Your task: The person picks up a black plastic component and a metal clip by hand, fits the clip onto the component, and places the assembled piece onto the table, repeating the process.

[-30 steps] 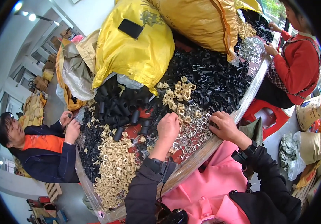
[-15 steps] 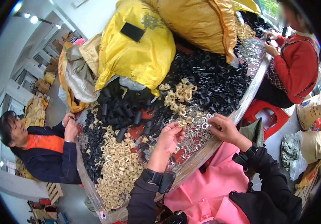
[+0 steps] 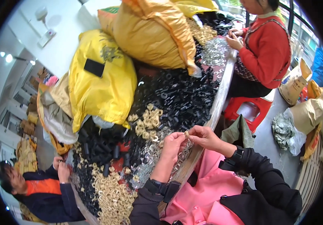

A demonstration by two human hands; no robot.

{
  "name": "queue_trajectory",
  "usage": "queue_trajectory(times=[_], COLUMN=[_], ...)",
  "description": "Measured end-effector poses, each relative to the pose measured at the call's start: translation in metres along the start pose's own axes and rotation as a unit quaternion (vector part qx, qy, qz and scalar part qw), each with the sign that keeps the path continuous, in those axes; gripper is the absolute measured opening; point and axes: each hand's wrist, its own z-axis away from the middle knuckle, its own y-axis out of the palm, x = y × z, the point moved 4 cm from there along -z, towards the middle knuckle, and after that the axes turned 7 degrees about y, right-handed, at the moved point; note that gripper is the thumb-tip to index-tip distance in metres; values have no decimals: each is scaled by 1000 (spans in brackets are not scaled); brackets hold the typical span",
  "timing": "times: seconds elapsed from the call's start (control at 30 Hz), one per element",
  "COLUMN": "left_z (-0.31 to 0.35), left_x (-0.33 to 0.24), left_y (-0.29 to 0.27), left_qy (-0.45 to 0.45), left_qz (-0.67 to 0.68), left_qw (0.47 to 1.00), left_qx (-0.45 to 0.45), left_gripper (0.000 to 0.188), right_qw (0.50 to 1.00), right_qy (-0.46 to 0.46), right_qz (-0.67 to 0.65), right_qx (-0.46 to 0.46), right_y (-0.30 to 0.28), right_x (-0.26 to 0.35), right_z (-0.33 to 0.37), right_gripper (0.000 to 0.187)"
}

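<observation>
My left hand [image 3: 173, 146] and my right hand [image 3: 205, 138] meet over the table's near edge. Between their pinched fingertips is a small beige clip [image 3: 186, 133], partly hidden by the fingers. Below and beside my left hand lie loose silver metal clips [image 3: 152, 155]. Farther off sits a small heap of beige clips [image 3: 148, 122], and a larger pile of beige clips [image 3: 110, 195] spreads to the left of my left forearm. Black plastic pieces [image 3: 184, 103] cover the middle of the table, with short black tubes [image 3: 101, 148] to the left.
A yellow sack [image 3: 101, 84] bearing a dark phone-like slab [image 3: 94, 68] and an orange-yellow sack [image 3: 154, 35] stand on the table. Co-workers handle small parts at the left and far right. A red stool [image 3: 249, 112] and paper sacks [image 3: 307, 116] are at right.
My right hand has come up from the silver clips to my left hand and now touches the beige clip there. The whole view has shifted, with the sacks now farther left.
</observation>
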Motion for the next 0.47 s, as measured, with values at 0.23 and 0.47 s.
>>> queue_trajectory(times=[0.23,0.47], left_z=[-27,-48], left_x=[-15,-25], left_y=[59,95], left_qy=[29,91], left_qz=[-18,-94], left_qw=[998,989], left_qx=[48,72], left_gripper=[12,20], right_qw=[957,865], right_qy=[97,86], right_qz=[-268,-489], right_qx=[-59,-72], right_y=[-37,-62], right_x=[-25,-32], right_z=[2,-1], right_gripper=[13,16])
